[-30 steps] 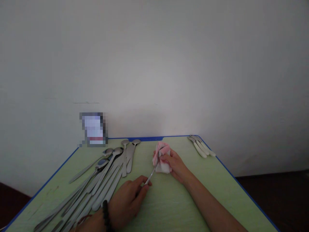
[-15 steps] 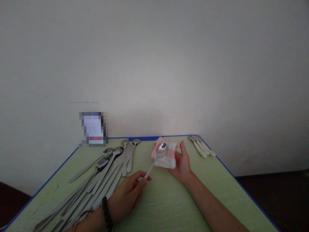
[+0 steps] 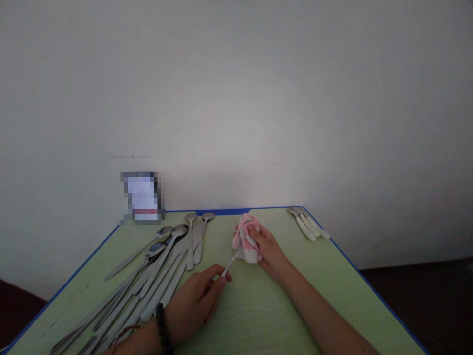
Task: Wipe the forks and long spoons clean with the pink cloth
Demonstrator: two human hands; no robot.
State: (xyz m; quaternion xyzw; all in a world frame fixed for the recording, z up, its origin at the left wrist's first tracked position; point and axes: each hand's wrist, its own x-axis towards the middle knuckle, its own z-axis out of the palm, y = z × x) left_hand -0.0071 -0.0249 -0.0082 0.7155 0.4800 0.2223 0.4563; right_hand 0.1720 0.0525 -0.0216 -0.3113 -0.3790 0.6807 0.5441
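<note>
Pinched by its handle, a metal spoon is in my left hand, which is closed on it. The spoon points up and to the right, and its bowl is hidden inside a folded pink and white cloth. My right hand is closed around the cloth and the spoon bowl within, thumb pressing on top. Left of my left hand lie several metal spoons and other long-handled metal cutlery, overlapping one another on the table.
The green table has a blue edge and meets a grey wall. Several forks with white handles lie at the far right corner. A blurred-out upright device stands at the far left, against the wall.
My right hand has closed, folding the cloth over the spoon's bowl, which was showing on the open cloth before. My left hand keeps its grip on the handle, nearly in place.
</note>
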